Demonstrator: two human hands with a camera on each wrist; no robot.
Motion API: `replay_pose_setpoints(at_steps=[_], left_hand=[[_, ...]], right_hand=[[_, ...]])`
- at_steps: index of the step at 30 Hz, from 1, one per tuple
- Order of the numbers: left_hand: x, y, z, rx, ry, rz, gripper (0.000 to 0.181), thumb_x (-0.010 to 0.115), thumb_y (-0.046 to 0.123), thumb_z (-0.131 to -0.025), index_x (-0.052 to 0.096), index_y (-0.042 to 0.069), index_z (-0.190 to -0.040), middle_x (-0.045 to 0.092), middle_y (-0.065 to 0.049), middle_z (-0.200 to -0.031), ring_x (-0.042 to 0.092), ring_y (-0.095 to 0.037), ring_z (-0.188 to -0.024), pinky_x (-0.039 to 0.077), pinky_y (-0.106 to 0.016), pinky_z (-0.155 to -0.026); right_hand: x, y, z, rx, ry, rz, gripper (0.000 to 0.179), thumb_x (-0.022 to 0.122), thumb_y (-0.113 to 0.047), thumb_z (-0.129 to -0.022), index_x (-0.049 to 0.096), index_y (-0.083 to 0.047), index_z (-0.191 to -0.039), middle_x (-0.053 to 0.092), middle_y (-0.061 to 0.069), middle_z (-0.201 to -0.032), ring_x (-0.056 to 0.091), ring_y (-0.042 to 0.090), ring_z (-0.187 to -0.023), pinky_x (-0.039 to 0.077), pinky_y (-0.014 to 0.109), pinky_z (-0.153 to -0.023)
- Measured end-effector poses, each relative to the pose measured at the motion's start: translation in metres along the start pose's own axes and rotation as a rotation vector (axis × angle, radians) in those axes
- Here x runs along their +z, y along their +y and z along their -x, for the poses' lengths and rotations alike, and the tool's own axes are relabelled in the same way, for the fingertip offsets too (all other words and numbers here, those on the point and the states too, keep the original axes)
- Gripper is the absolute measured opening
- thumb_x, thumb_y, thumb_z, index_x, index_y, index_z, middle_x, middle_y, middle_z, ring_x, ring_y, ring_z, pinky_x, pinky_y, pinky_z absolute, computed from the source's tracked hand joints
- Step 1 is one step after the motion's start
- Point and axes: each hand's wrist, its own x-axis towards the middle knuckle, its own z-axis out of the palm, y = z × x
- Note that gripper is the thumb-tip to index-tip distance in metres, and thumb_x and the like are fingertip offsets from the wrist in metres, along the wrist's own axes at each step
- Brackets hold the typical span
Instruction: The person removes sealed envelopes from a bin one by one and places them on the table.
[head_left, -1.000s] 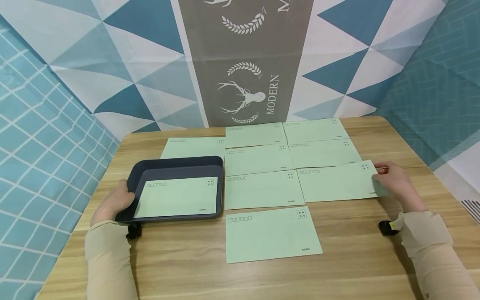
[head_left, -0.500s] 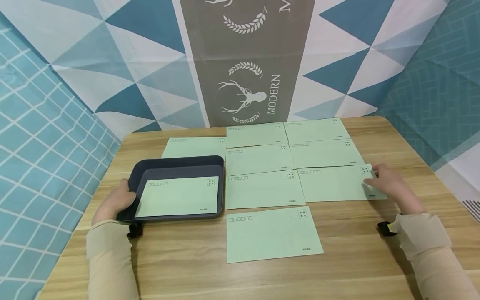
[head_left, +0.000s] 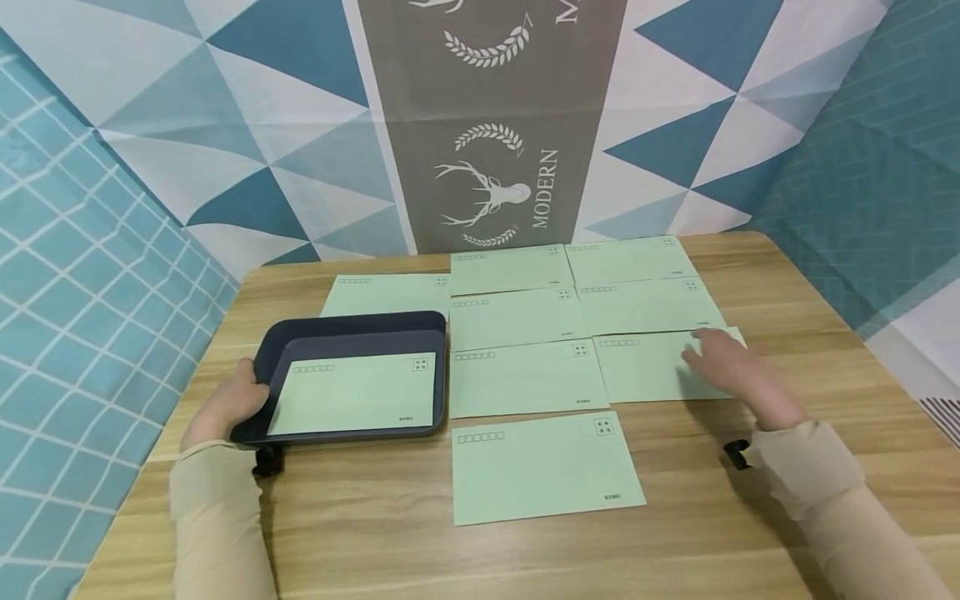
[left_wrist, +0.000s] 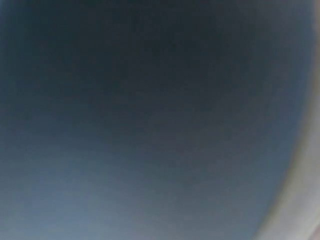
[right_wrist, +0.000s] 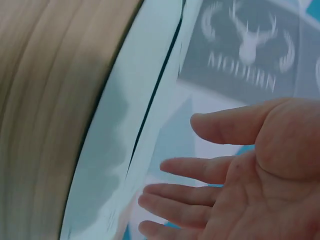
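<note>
My left hand (head_left: 228, 404) grips the left side of a dark grey tray (head_left: 360, 323), its thumb at the rim and the other fingers mostly hidden. A pale green envelope (head_left: 352, 396) lies inside the tray. The left wrist view is filled with a blurred dark surface. My right hand (head_left: 726, 367) hovers over the right end of another green envelope (head_left: 645, 367) in the right column. In the right wrist view, that hand (right_wrist: 240, 185) holds nothing, with its thumb and fingers extended and apart.
Several more green envelopes lie in rows: a near one (head_left: 547, 468), a middle one (head_left: 528, 379), and one partly hidden behind the tray (head_left: 386, 293). They rest on a wooden table (head_left: 360, 525). A patterned cloth (head_left: 495, 100) hangs behind the table.
My right hand has let go of the right-column envelope, which now lies flat, and has lifted off and shifted left over it. My left hand and the tray stay put.
</note>
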Motion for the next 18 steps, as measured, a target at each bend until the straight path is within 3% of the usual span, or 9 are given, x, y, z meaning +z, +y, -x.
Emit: replay_pose_setpoints(at_steps=[4, 8, 12, 18], left_hand=[[-0.001, 0.001, 0.001, 0.010, 0.003, -0.006, 0.064, 0.027, 0.012, -0.086, 0.000, -0.023, -0.132, 0.011, -0.048, -0.132, 0.018, -0.059, -0.120, 0.024, -0.062, -0.097], [0.000, 0.001, 0.001, 0.007, 0.000, 0.006, 0.064, 0.026, 0.012, -0.086, -0.001, -0.023, -0.132, 0.009, -0.048, -0.133, 0.017, -0.059, -0.121, 0.023, -0.062, -0.098], [0.000, -0.001, 0.001, 0.005, 0.001, 0.006, 0.063, 0.026, 0.012, -0.086, -0.001, -0.023, -0.132, 0.009, -0.048, -0.133, 0.017, -0.059, -0.121, 0.023, -0.062, -0.098], [0.000, -0.002, 0.001, -0.011, 0.002, -0.012, 0.064, 0.027, 0.012, -0.086, -0.001, -0.023, -0.132, 0.010, -0.048, -0.133, 0.018, -0.059, -0.121, 0.023, -0.062, -0.098]], right_hand=[[0.011, -0.035, -0.007, -0.059, 0.022, -0.038, 0.049, 0.039, -0.021, -0.094, 0.038, 0.017, -0.125, 0.042, 0.038, -0.123, 0.041, 0.050, -0.113, 0.037, 0.058, -0.090], [0.020, -0.069, -0.016, -0.088, 0.048, -0.048, 0.035, 0.045, -0.021, -0.092, 0.054, 0.009, -0.110, 0.060, 0.024, -0.103, 0.058, 0.032, -0.086, 0.048, 0.041, -0.071], [0.028, -0.100, -0.024, -0.129, 0.054, -0.070, 0.025, 0.049, -0.021, -0.091, 0.058, 0.001, -0.097, 0.063, 0.009, -0.081, 0.052, 0.017, -0.062, 0.042, 0.028, -0.055], [0.038, -0.147, -0.030, -0.221, 0.076, -0.069, 0.017, 0.050, -0.020, -0.090, 0.055, -0.007, -0.081, 0.052, 0.001, -0.063, 0.042, 0.013, -0.052, 0.034, 0.024, -0.049]])
